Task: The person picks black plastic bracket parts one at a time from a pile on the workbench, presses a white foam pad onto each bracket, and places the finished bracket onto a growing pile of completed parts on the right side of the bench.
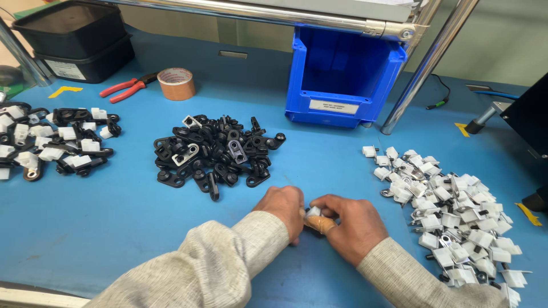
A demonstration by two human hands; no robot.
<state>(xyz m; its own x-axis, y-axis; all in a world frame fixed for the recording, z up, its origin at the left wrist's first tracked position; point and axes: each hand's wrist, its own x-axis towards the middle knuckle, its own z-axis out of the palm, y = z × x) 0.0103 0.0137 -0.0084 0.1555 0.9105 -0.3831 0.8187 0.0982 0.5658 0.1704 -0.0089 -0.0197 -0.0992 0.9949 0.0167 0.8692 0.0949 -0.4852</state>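
Both hands meet at the near middle of the desk (114,217), knuckles almost touching. Left hand (283,206) is curled, fingertips pressed toward the right; what it grips is hidden behind its own fingers. Right hand (351,223) pinches a small white clip (313,211) between thumb and fingers, with a tan covering on one fingertip just below it. Whether a black part is already mated to the clip cannot be told; the fingers cover it. Black brackets (214,155) lie in a loose heap just beyond the hands, a few with white pieces mixed in. White clips (456,219), many with metal tabs, spread in a heap at the right, near the right sleeve. Far left holds a pile of joined black-and-white pieces (54,142). Beyond: a blue bin (342,80), stacked black trays (74,40), red pliers (127,88), a tape roll (176,84). Risks, as judged: the clip is small and held only at the fingertips, so a squeeze slightly off-centre could flick it out onto the desk or into the black heap, where it would be slow to find. The right sleeve rides close to the white heap; a sweep of the forearm could scatter clips toward the desk edge. A fingertip could also be pinched between the parts.
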